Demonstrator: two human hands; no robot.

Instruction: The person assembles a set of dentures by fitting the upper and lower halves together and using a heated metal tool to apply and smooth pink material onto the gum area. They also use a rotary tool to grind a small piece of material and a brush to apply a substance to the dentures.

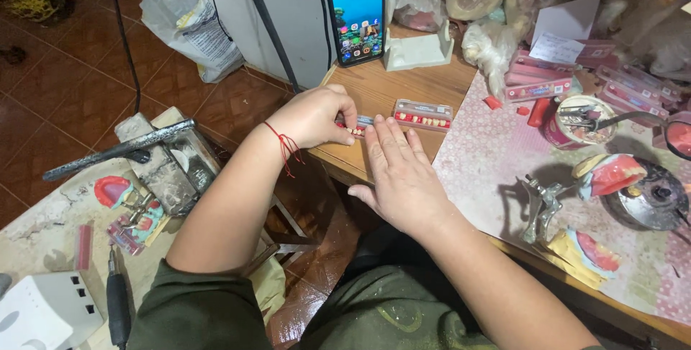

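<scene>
Desk [403, 91] of bare wood fills the upper middle of the frame, with a patterned pink mat [489, 170] covering its right half. Standing against the wall at top centre is a phone [356, 8] with its screen lit.

Left hand [317, 116] sits just left of centre, a red thread at the wrist, its fingers curled down and pinching the near end of a small strip of false teeth [358, 129] at the desk's front edge. Right hand [399, 170] lies flat and open, palm down, fingertips resting on or just beside the strip's other end; it grips nothing that can be seen. A second strip of teeth [422, 115], in a clear-topped holder, lies just beyond, apart from both hands.

To do this well, I judge the flat hand should keep the strip steady while the pinching fingers work, since the strip lies close to the desk edge and could slide off. Light pressure seems wise, as such small teeth would pop loose easily.

Right of centre, on the mat, stand a metal hinged frame [541, 206] and pink wax gum models [612, 173].
</scene>
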